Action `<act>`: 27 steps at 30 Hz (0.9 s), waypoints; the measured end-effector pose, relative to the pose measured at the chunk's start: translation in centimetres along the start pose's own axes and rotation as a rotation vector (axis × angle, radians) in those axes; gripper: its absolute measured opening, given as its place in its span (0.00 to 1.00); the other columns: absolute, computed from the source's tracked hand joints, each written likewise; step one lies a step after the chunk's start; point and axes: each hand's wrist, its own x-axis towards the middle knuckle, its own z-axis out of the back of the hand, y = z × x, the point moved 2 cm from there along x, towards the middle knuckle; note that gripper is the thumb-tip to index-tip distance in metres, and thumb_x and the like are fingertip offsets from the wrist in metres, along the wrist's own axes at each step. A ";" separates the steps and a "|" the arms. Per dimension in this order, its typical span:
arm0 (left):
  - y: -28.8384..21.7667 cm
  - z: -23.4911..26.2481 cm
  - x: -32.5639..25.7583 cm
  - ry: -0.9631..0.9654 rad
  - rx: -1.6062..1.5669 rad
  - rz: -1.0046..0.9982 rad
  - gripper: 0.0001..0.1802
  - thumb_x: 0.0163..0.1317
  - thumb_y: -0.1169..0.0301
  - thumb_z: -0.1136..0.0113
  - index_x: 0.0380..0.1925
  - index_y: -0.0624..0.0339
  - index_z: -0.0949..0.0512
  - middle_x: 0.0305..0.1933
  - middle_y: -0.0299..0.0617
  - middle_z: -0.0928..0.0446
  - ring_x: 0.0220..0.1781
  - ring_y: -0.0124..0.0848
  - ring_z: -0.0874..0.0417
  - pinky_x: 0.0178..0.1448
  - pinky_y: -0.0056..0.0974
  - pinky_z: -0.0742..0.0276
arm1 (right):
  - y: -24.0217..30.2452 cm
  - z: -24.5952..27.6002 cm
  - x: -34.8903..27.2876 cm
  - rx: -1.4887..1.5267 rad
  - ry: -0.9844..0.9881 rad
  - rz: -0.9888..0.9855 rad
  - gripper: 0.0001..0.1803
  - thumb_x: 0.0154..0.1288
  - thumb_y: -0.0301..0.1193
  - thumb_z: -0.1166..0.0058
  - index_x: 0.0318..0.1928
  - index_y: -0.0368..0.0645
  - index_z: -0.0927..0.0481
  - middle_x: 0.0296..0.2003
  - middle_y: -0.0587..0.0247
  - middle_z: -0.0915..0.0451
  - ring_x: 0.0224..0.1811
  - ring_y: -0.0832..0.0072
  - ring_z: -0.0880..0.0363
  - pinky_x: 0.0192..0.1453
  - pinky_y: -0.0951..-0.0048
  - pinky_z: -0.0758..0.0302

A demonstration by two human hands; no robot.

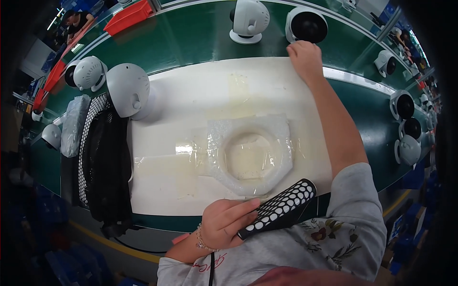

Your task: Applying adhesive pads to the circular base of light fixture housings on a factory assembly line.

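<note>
My left hand (228, 221) grips a black perforated sleeve (281, 207) with white dots, held low over the near edge of the white mat (191, 90). My right hand (305, 56) reaches far forward, fingers curled at the mat's far edge, touching or just short of a round white device with a black face (307, 25) on the green belt. A ring-shaped foam holder wrapped in clear film (249, 155) is taped to the middle of the mat, between my arms.
A white dome-shaped device (128, 89) stands at the mat's left edge beside a pile of black perforated sleeves (102, 157). More white devices (249, 20) sit along the green conveyor (191, 38), several at the right (404, 124). Red trays (128, 16) lie far left.
</note>
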 end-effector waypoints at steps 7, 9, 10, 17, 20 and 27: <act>0.1 -0.1 0.2 0.069 -0.032 0.027 0.16 0.34 0.78 0.40 0.29 0.60 0.24 0.43 0.43 0.24 0.30 0.35 0.22 0.29 0.34 0.28 | 7.5 -6.3 1.9 0.227 0.072 0.103 0.21 0.59 0.44 0.55 0.50 0.46 0.30 0.50 0.57 0.30 0.54 0.63 0.35 0.59 0.61 0.44; 0.1 0.0 0.4 0.072 -0.025 0.050 0.16 0.34 0.78 0.40 0.29 0.60 0.24 0.43 0.43 0.24 0.30 0.34 0.22 0.29 0.34 0.28 | 8.2 -7.3 3.0 0.069 -0.057 0.065 0.28 0.58 0.45 0.52 0.57 0.50 0.39 0.53 0.55 0.33 0.57 0.60 0.38 0.60 0.59 0.46; 0.0 0.0 0.5 0.073 -0.025 0.072 0.16 0.34 0.78 0.39 0.29 0.60 0.24 0.42 0.42 0.24 0.30 0.34 0.22 0.29 0.33 0.29 | 8.5 -7.3 3.3 0.081 -0.057 0.075 0.28 0.58 0.45 0.52 0.57 0.50 0.39 0.53 0.55 0.33 0.57 0.60 0.38 0.60 0.59 0.46; 0.0 0.0 0.3 0.029 -0.038 0.092 0.13 0.38 0.76 0.35 0.28 0.60 0.25 0.38 0.42 0.22 0.30 0.34 0.21 0.30 0.33 0.28 | 5.1 -1.7 2.0 0.074 -0.346 0.293 0.16 0.50 0.29 0.44 0.42 0.47 0.30 0.35 0.64 0.25 0.43 0.65 0.28 0.47 0.64 0.38; 0.1 -0.1 0.0 -0.028 -0.045 0.111 0.14 0.37 0.77 0.35 0.28 0.61 0.25 0.38 0.41 0.22 0.30 0.34 0.21 0.32 0.34 0.28 | 6.5 3.5 0.4 0.346 -0.440 0.312 0.14 0.55 0.30 0.45 0.42 0.42 0.28 0.32 0.63 0.25 0.33 0.66 0.26 0.35 0.70 0.31; -0.5 0.2 -0.4 -0.042 -0.019 0.088 0.14 0.36 0.80 0.36 0.28 0.63 0.25 0.36 0.43 0.23 0.31 0.36 0.22 0.33 0.34 0.27 | 11.6 15.1 -7.1 1.575 0.044 -0.110 0.13 0.61 0.31 0.49 0.42 0.36 0.29 0.33 0.66 0.26 0.36 0.86 0.30 0.40 0.86 0.33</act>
